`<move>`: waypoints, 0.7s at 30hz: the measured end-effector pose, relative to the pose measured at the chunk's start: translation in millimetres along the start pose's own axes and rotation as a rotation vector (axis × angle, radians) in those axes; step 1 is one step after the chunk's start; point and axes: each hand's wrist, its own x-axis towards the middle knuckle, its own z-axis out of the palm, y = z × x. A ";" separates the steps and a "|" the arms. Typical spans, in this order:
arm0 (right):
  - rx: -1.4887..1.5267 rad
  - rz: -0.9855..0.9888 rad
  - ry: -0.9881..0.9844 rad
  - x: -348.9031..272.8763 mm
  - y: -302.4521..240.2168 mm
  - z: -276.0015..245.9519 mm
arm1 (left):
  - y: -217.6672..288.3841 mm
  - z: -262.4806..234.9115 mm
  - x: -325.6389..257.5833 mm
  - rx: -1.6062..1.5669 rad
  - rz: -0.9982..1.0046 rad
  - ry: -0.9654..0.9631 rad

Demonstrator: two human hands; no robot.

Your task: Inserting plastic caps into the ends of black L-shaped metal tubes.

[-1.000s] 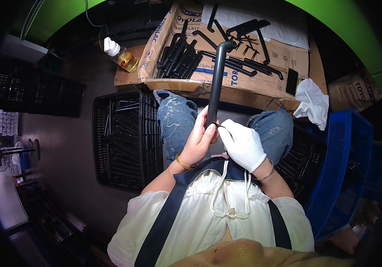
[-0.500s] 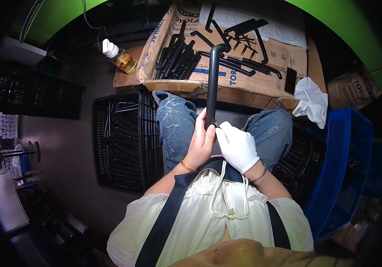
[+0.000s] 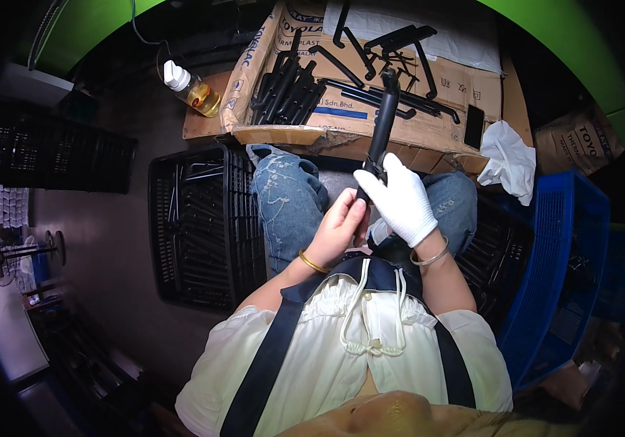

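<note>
**Long black handle held at its lower end, just above centre frame**

We see 1 long black plastic handle (image 3: 383, 124) standing nearly upright over the lap, its top reaching up toward the cardboard sheet (image 3: 429, 131) in the upper middle of the frame. The right hand (image 3: 402, 202), in a white glove, is closed around the lower part of the bar, and that grip looks firm and wrapped fully round. The bare left hand (image 3: 340, 227) sits just below and left of it, fingers curled against the bottom end; we cannot tell whether it pinches the bar or a small piece at its foot.

We judge the handle rigid and light: it stays straight though held only near 1 end. Its smooth moulded surface may be a little slippery, so the glove should help. The straight middle shaft seems the best place to take hold, away from the bent top end.

More black handles (image 3: 287, 87) lie piled on the cardboard at upper centre. A spray bottle (image 3: 192, 89) stands at upper left, a white cloth (image 3: 510, 160) at upper right, a black crate (image 3: 203, 226) at left and a blue crate (image 3: 560, 269) at right.
</note>
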 end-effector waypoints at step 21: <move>-0.197 -0.511 -0.109 -40.0 22.2 10.5 | 35.4 -12.5 -2.1 -0.225 -0.255 0.025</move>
